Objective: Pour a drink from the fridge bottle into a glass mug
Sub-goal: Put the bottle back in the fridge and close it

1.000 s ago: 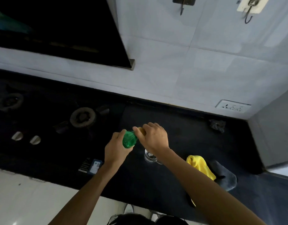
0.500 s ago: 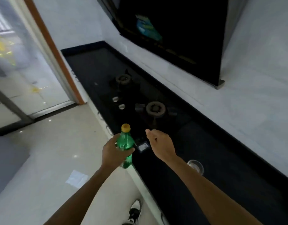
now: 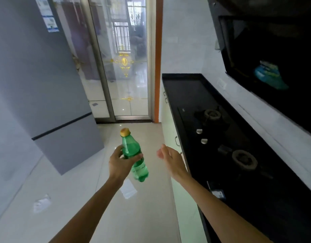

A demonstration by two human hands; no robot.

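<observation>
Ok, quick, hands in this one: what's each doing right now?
Left hand: fingers wrapped round the green bottle, cap on, held over the floor.
Right hand: open, fingers relaxed, holding nothing.

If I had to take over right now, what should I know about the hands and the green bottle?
Left hand: grips the green bottle, tilted a little, yellow cap on.
Right hand: open, empty, beside the bottle.
Grey fridge ahead on the left, black counter on the right.
Glass mug: not in view, so I cannot tell whether pouring is done.
Left: probably check the mug.
</observation>
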